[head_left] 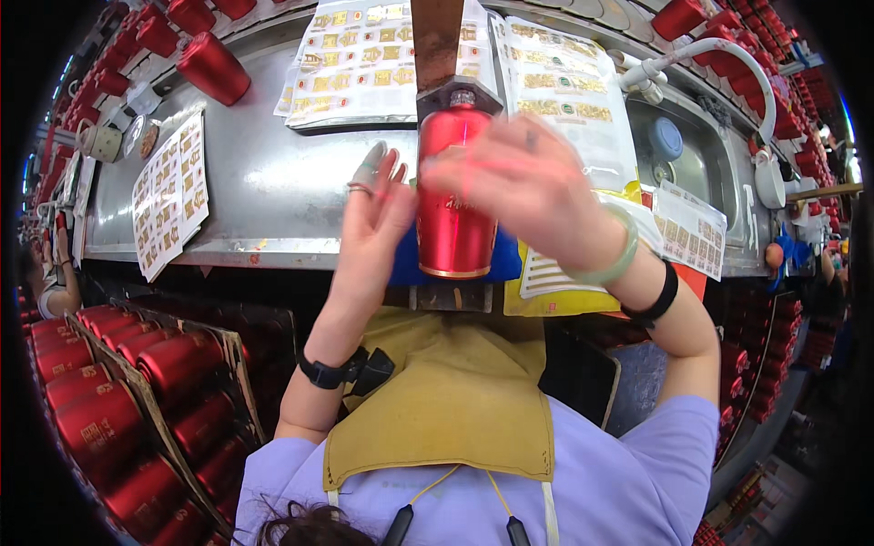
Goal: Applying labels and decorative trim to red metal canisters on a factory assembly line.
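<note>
A shiny red bottle (442,238) lies in a holder at the front of the bench, its clear neck pointing away from me. Thin red light lines cross the bottle and my hands. Close along its left side is my left hand (375,205), fingers stretched upward and apart, a grey cover on one fingertip; nothing shows in it. My right hand (537,182) reaches over the bottle's upper right part, hiding it. Motion smears the right fingers, so whether they pinch anything cannot be made out. A dark metal bracket (438,45) rises beyond the neck.
Gold-printed sticker sheets (350,68) lie behind the bottle, with more sheets (564,91) at right and one (173,196) at left. Another red bottle (213,69) lies far left. A sink (719,173) with a white faucet (706,50) stands right. Crated red bottles (100,423) fill the lower left.
</note>
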A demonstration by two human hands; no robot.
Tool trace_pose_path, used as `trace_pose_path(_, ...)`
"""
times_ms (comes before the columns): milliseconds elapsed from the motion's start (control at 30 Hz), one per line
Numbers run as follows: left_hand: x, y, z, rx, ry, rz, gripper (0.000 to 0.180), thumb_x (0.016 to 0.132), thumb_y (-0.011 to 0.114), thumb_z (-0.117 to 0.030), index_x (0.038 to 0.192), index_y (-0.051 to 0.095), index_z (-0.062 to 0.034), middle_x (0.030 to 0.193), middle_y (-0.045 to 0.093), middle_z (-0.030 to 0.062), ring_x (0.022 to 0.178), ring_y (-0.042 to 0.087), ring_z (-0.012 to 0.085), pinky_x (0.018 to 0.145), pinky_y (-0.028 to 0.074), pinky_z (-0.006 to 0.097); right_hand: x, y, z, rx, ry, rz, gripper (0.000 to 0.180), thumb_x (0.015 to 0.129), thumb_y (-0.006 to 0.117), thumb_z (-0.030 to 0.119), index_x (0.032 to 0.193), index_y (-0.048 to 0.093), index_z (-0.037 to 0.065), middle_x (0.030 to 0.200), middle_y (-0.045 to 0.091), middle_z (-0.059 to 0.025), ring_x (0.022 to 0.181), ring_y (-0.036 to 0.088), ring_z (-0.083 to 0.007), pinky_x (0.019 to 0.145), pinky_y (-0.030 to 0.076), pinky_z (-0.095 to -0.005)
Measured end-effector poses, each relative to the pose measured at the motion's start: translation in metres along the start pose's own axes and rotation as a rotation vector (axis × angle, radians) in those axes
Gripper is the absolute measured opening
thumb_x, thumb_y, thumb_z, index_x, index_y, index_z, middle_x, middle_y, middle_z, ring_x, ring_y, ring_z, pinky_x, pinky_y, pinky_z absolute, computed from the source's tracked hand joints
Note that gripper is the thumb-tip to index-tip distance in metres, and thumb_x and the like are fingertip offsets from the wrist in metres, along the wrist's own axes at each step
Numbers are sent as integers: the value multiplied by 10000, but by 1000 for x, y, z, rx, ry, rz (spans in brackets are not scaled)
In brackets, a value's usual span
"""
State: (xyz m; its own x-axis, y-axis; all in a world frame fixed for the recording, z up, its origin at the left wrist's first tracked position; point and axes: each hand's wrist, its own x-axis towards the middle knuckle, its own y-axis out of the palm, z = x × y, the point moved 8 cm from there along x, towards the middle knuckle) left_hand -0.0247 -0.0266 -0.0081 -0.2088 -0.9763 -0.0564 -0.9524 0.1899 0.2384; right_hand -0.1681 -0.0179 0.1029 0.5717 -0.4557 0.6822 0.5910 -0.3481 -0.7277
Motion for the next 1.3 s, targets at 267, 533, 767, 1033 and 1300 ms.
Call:
trace_pose_path(267, 9, -24, 5, -82, -73, -69, 759, 1093, 241, -602, 1607, 223, -43, 1641, 318, 211, 1539, 295, 328, 1272, 210, 455, 3, -7, -26, 48, 57, -29, 216, 760, 695, 94, 975, 700, 109, 950, 726, -19, 857, 663, -229, 770, 517, -342)
trace_pose_path(533, 14, -25, 11, -76, -93, -50, 734, 1103, 206, -581, 1598, 260, -42, 1616, 355, 222, 1517, 334, 349, 1257, 248, 469, -38, 9, -11, 379, 258, -21, 231, 813, 761, 85, 1041, 732, 106, 930, 710, -37, 789, 631, -225, 724, 544, -344)
trace_pose_path(767, 12, -23, 1, -80, -85, -34, 739, 1099, 209, -593, 1586, 293, -44, 1592, 390, 225, 1477, 393, 349, 1234, 289, 479, -7, 11, 31, 151, -117, 120, 131, 785, 675, 173, 915, 661, 164, 897, 643, 3, 868, 637, -189, 771, 536, -343)
trace_pose_path(1033, 16, -17, 5, -58, -134, 20, 842, 1072, 273, -656, 1569, 317, 21, 1551, 436, 217, 1422, 450, 311, 1187, 341, 459, 28, 3, -41, -266, -75, 16, 110, 745, 692, 175, 835, 632, 155, 825, 591, 11, 844, 591, -190, 703, 462, -323)
trace_pose_path(1300, 21, -6, 6, 75, -176, 52, 800, 1074, 286, -654, 1480, 499, 2, 1407, 599, 112, 1270, 549, 219, 1092, 401, 393, -18, 13, -30, 249, 160, 82, 209, 828, 680, 124, 1036, 685, 151, 993, 697, -17, 909, 664, -238, 747, 554, -356)
